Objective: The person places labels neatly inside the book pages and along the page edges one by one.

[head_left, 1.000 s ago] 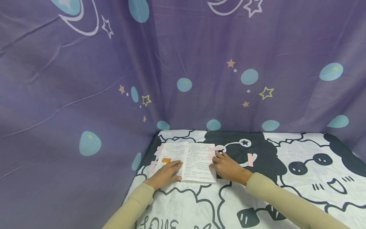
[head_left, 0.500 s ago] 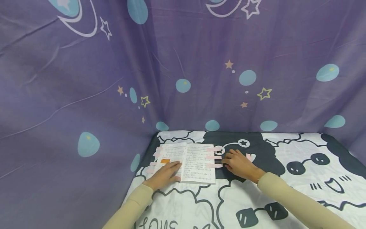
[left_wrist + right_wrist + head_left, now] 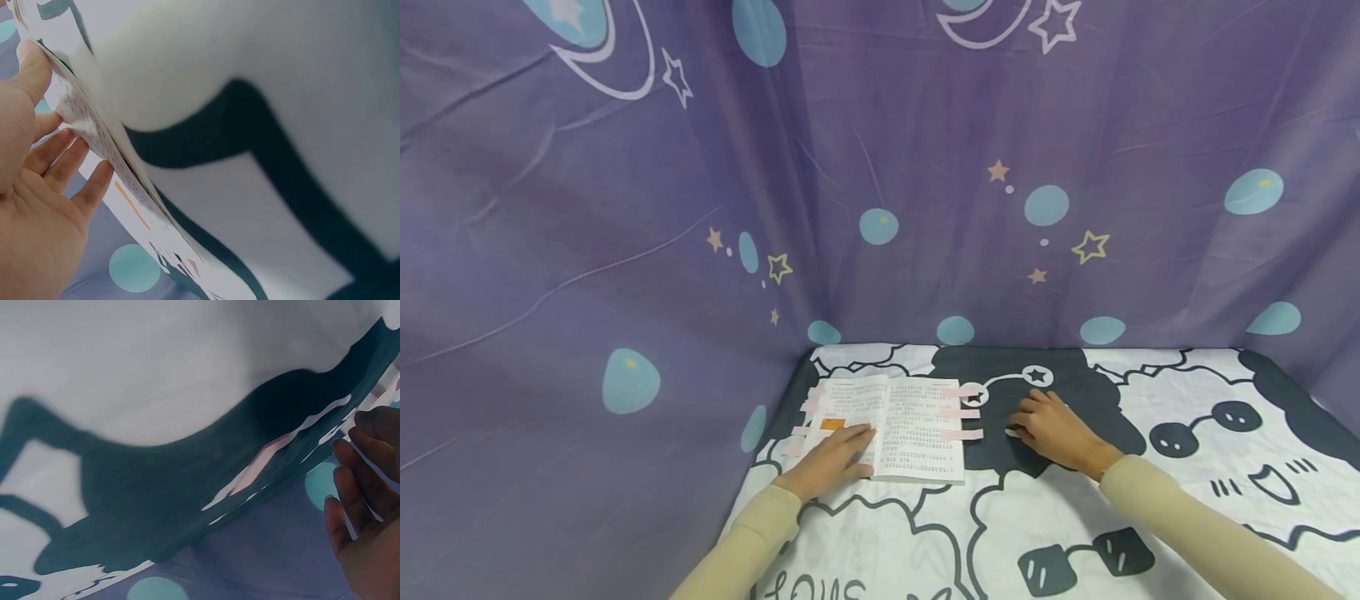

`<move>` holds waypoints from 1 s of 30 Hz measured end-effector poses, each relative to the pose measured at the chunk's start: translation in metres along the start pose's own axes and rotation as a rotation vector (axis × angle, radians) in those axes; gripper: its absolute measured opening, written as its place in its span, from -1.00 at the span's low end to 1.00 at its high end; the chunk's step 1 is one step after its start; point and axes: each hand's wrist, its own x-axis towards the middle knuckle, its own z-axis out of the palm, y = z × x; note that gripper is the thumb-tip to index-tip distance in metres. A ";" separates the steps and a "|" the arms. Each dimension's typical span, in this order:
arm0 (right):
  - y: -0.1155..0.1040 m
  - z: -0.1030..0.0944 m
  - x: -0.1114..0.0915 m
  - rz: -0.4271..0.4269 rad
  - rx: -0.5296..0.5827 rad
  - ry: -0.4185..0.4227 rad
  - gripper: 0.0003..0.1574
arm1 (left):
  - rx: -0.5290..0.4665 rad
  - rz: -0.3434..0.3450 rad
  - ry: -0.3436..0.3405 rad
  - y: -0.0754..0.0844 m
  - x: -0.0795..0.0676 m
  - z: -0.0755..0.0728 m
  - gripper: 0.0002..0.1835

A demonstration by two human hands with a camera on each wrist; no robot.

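Note:
An open book (image 3: 925, 454) with printed pages lies near the back left of the table. My left hand (image 3: 835, 457) rests on its left page, fingers stretched toward the spine; in the left wrist view the fingers (image 3: 94, 190) press against the paper. Three pink sticky tabs (image 3: 962, 434) jut from the right page's edge, and several more (image 3: 801, 431) stick out on the left. An orange sticker (image 3: 832, 423) marks the left page. To the right of the book, my right hand (image 3: 1060, 433) hovers over or touches the dark cloth, fingers loosely bent, with nothing visible in them.
A pink strip (image 3: 259, 464) lies on the cloth near my right hand; the hand hides it in the head view. The tablecloth (image 3: 895, 533) has black-and-white cartoon prints. Purple curtains (image 3: 925, 125) hang behind and to the left.
My right hand has let go of the right page's edge and moved right, away from the book. The lowest right-hand tab is now uncovered. My left hand stays on the page.

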 end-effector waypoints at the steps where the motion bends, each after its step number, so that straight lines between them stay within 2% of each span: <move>1: 0.002 0.000 -0.002 0.007 -0.009 0.000 -0.77 | -0.003 -0.004 -0.001 0.000 0.000 0.000 -0.24; 12: 0.019 -0.004 -0.025 0.107 -0.059 -0.069 -0.72 | -0.026 -0.006 -0.015 0.000 -0.003 0.003 -0.25; 18: 0.022 -0.009 -0.029 0.150 -0.036 -0.072 -0.86 | -0.026 -0.016 -0.018 0.000 -0.002 0.002 -0.25; 21: 0.024 -0.009 -0.033 0.170 -0.016 -0.094 -0.86 | -0.028 -0.024 -0.026 0.000 -0.003 0.002 -0.24; 24: 0.026 -0.010 -0.035 0.173 0.015 -0.102 -0.83 | -0.030 -0.020 -0.024 0.001 -0.003 0.001 -0.24; 30: 0.034 -0.014 -0.036 0.118 0.059 -0.099 -0.76 | -0.025 -0.019 -0.017 0.000 -0.002 0.000 -0.23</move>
